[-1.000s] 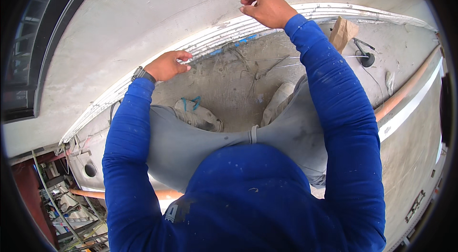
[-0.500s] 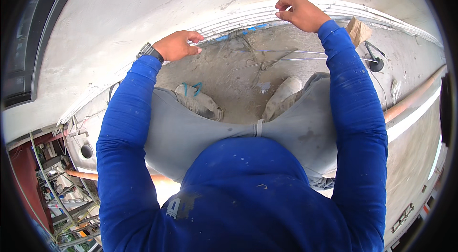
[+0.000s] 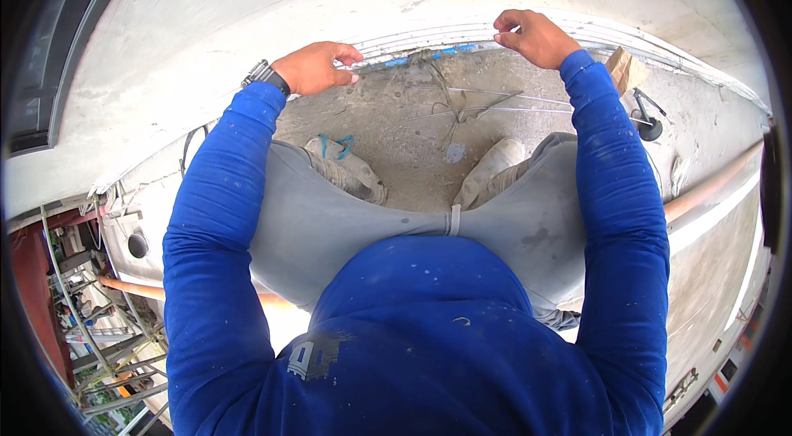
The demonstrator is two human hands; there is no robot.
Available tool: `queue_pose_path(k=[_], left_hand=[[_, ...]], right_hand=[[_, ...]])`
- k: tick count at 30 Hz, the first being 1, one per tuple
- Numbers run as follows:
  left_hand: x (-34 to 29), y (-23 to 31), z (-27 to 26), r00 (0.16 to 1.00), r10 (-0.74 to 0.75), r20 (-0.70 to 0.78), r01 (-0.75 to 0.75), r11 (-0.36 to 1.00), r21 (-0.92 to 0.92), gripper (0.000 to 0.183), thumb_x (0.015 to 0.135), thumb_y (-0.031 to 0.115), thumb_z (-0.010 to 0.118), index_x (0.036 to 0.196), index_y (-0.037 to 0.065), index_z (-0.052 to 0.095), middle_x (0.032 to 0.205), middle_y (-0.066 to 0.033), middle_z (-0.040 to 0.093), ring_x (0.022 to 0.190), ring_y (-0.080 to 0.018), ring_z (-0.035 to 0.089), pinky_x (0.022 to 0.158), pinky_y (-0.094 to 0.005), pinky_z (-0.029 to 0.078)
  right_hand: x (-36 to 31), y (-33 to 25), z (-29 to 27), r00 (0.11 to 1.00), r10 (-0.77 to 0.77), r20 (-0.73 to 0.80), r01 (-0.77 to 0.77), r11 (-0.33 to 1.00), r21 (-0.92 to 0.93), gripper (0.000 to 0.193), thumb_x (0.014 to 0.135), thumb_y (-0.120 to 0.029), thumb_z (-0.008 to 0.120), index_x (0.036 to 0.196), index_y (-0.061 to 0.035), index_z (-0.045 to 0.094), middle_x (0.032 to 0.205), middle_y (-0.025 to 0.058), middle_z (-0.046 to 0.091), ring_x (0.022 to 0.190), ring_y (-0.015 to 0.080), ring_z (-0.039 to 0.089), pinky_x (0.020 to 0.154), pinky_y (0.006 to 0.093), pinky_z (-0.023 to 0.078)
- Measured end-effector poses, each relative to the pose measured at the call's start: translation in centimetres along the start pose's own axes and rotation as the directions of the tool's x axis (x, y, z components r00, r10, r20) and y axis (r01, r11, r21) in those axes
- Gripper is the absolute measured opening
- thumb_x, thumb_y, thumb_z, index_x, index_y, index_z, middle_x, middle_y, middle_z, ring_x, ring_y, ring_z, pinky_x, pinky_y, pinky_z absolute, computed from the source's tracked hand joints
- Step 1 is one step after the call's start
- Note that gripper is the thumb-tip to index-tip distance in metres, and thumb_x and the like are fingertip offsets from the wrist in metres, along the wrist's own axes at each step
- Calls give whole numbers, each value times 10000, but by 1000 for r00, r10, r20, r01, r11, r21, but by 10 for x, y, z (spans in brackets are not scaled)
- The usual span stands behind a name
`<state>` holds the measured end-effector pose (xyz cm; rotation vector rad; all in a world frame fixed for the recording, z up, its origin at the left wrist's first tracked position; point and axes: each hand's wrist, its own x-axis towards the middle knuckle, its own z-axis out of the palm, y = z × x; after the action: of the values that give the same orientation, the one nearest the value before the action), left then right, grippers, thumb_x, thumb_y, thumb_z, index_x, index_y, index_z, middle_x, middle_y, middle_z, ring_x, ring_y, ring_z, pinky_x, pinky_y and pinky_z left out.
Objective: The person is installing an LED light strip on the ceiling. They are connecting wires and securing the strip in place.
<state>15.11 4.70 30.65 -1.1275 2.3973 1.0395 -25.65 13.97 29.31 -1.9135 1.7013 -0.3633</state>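
My left hand (image 3: 318, 67), with a watch (image 3: 266, 77) on its wrist, reaches toward the foot of the wall. Its thumb and fingers stand apart and nothing shows between them. Higher up and to the right, my right hand (image 3: 536, 37) has its fingers curled and the thumb close to the index finger. Whatever it may pinch is too thin or bright to make out. Beneath and between both hands, long thin white strips (image 3: 462, 33) lie along the wall's base. I cannot tell whether either hand touches them.
Thin metal rods (image 3: 528, 109) and a grey strap (image 3: 450, 102) lie on the concrete floor (image 3: 396, 135). At right are a brown paper bag (image 3: 627, 69) and a black round-based tool (image 3: 651, 130). Scaffolding (image 3: 99, 337) shows lower left, an orange pipe (image 3: 714, 180) at right.
My left hand has shifted slightly up and right. My right hand has come down a little and right, its fingers still curled. The view has moved slightly.
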Motion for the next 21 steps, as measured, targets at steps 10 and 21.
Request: queue_pose_path(k=[10,21], left_hand=[[0,2,0,1000,-2,-11,2,1000,16,521,970,304,715,1436,104,599,1369,-156,654,1167,-295,668,1018,-387,526],[-14,22,-2,999,34,5,-34,999,-17,494,979,260,701,1434,103,593,1365,-150,654,1125,-270,671,999,-401,531]], right_hand=[[0,3,8,998,32,50,-31,999,-18,469,963,-382,647,1215,10,691,1163,220,732,1074,385,698,966,441,536],[5,-5,22,993,61,104,-66,997,38,426,944,-343,674,1179,11,704,1141,212,739,1071,366,697,961,433,531]])
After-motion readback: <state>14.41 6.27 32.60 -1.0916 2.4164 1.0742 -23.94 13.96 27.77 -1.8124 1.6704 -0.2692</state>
